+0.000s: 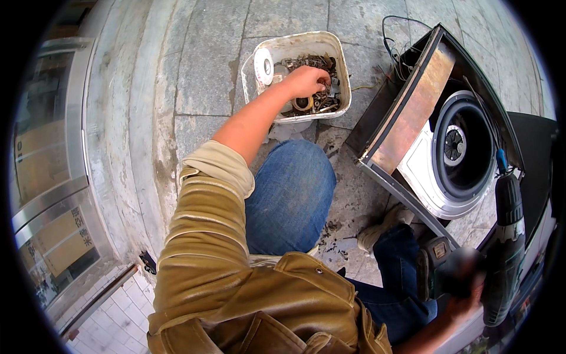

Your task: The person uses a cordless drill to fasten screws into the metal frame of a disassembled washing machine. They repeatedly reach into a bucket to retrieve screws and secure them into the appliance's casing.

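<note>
The left hand (305, 81) reaches into a white plastic tub (339, 59) on the stone floor (206, 65), its fingers curled down among the loose metal hardware (321, 100); what they grip is hidden. The right hand (466, 301) is wrapped around the handle of a dark cordless drill (506, 248), low beside an open speaker cabinet (454, 147).

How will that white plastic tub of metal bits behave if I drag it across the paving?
The white plastic tub probably drags heavily, since metal hardware fills it. Its thin walls may flex. On rough stone paving it would likely scrape, not slide.
</note>
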The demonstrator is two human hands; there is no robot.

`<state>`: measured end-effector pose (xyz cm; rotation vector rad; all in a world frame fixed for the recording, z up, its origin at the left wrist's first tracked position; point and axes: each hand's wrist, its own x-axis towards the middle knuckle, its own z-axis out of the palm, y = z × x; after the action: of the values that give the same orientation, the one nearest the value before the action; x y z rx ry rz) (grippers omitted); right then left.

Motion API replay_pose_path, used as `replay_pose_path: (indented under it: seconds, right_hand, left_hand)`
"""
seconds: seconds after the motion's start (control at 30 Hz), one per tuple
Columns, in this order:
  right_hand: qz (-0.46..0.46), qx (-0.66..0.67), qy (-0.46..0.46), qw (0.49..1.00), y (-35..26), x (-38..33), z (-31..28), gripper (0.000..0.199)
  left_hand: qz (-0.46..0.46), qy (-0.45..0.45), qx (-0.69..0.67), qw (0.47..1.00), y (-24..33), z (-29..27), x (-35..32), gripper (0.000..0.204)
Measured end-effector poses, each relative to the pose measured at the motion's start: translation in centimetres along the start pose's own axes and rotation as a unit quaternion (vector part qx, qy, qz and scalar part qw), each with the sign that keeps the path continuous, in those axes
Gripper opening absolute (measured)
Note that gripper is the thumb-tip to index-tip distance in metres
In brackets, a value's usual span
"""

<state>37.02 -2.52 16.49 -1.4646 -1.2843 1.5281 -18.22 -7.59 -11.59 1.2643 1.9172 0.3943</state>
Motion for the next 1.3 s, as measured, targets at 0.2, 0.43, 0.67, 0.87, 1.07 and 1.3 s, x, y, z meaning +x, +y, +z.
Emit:
replay_pose_path:
  seconds: [0.2,0.43,0.67,0.87,1.07,1.3]
  right_hand:
    - [0.008,0.010,-0.026,1.000,0.2,0.4,-0.7,0.046]
    - [-0.012,-0.020,0.002,1.000,0.7,0.2,-2.2,0.045]
    - [-0.028,-0.030,0.073,0.996,0.5,0.1,-0.1,0.046]
    - [-0.003,-0.071,0.026,0.997,-1.4,0.6,4.2,0.038]
    - [-0.038,-0.111,0.021,0.993,-1.8,0.7,6.0,0.037]
    - [-0.038,-0.064,0.057,0.996,-1.0,0.0,3.4,0.035]
  left_hand:
    - [-0.072,0.165,0.002,0.984,-4.7,-2.1,-0.2,0.027]
    - [-0.018,0.188,0.030,0.982,-2.1,-1.7,0.2,0.024]
    - [-0.040,0.173,-0.001,0.984,-1.9,-1.8,-0.6,0.025]
    - [-0.041,0.150,0.038,0.987,-1.7,-2.0,-1.1,0.025]
    - [0.009,0.122,0.052,0.991,-2.3,-1.2,-1.2,0.026]
    - [-0.005,0.086,0.156,0.984,-0.8,-0.9,-1.4,0.031]
